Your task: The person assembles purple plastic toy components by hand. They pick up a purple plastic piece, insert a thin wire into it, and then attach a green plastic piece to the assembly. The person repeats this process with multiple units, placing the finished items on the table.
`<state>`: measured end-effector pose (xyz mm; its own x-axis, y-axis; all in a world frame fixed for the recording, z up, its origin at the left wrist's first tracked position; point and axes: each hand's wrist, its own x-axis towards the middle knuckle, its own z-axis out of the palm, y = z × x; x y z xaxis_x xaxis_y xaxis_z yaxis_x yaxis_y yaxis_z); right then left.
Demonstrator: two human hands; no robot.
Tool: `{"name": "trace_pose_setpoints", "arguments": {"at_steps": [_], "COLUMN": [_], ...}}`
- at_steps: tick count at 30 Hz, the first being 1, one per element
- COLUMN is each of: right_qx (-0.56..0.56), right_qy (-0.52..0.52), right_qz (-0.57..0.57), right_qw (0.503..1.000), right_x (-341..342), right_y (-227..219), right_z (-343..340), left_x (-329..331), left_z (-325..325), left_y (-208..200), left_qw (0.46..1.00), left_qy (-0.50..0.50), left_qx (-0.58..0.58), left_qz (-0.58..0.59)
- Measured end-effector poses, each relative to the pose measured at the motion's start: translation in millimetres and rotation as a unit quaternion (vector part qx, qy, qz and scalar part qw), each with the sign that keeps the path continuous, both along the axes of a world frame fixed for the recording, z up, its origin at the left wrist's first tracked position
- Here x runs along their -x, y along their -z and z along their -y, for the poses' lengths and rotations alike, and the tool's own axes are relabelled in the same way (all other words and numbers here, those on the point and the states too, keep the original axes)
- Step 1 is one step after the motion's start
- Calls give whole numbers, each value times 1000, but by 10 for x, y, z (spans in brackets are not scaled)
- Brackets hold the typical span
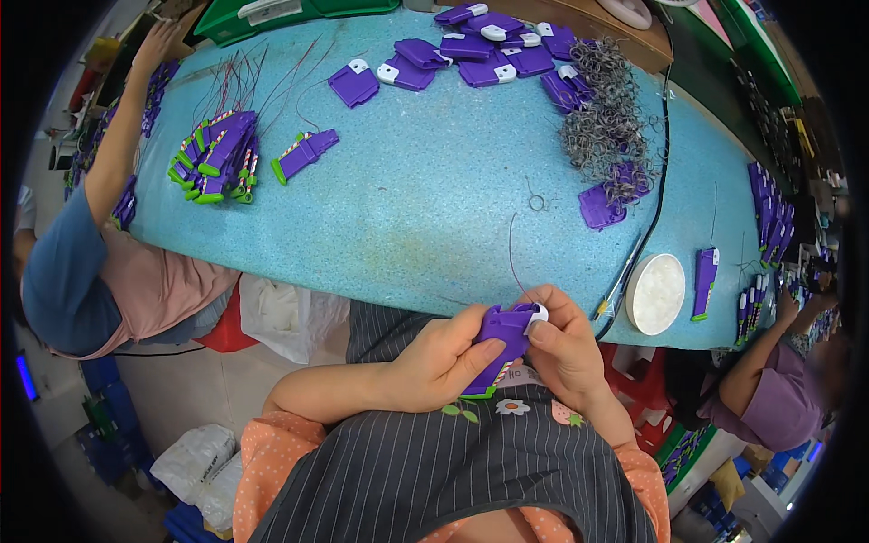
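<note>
Close in front of my body, above the apron, I hold a purple plastic toy part (509, 330) with a green lower end and a white tip. My left hand (442, 359) is closed around its left side, thumb pressed on the front. My right hand (572, 348) grips the upper right corner, with thumb and fingers at the white tip. A thin dark wire (512, 244) rises from the part's top over the table. Whatever lies between the right fingertips is partly hidden. On the table ahead lies a single metal spring (538, 202).
Flat purple pieces with white corners (489, 68) lie at the back, beside a heap of springs (605, 109). Bundled purple-green parts (217, 156) sit left. A white bowl (656, 294) and black cable (667, 118) are right. Co-workers sit at both sides.
</note>
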<state>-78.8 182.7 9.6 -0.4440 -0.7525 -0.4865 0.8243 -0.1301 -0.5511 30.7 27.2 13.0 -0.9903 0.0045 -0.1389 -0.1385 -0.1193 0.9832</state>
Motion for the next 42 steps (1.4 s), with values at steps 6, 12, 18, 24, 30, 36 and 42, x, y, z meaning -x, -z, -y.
{"name": "trace_pose_setpoints", "arguments": {"at_steps": [6,12,18,24,30,36,42], "right_qx": [70,-36,-88,-186,-180,-122,-151], "right_qy": [0,-14,-59,-165,-151,-89,-120], "right_qz": [-12,-351,-515,-472,-407,-423,-533], "right_qw": [997,936,851,846,883,893,824], "right_x": [-52,-54,163,22,-63,-9,37], "right_y": [78,59,8,49,-4,110,140], "right_z": [27,56,19,-73,-84,-54,-81], "left_x": [-65,6,230,249,182,168,182], "left_z": [-12,68,283,287,62,-63,-51], "left_y": [54,173,89,-72,98,117,239], "left_qw": [1000,999,991,984,979,989,990], "left_qy": [-7,11,77,-135,-133,-135,-91], "left_qx": [2,-26,87,-120,-153,-51,86], "left_qz": [-24,15,-64,-9,16,4,-64]}}
